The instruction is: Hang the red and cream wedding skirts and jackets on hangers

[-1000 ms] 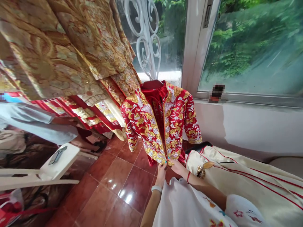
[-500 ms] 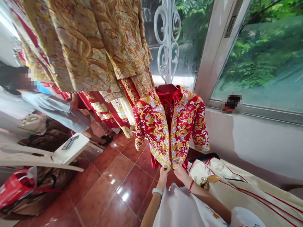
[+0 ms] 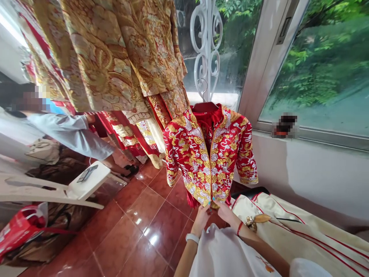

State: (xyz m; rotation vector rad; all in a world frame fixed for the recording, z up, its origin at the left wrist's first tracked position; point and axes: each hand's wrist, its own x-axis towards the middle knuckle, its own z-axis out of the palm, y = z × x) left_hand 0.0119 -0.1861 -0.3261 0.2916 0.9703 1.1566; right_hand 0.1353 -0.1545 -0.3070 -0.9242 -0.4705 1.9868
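A red jacket with gold and silver embroidery hangs in front of me from a dark hanger. Its two front edges meet from mid-chest to the hem, while the collar part gapes and shows red lining. At the hem, my left hand pinches the jacket's left-side front edge. My right hand grips the other front edge just beside it. Both hands are closed, with fingertips close together; any fastener between them is too small to make out. Red fabric shows below the hem.
Gold brocade garments hang at the upper left. A white scrolled metal stand rises before the window. Cream cloth with red piping lies at right. At left are a white chair, a red bag and another person.
The jacket's front edges have come closer together, narrowing the gap above the hem. Both hands stay at the hem, and the view has shifted slightly.
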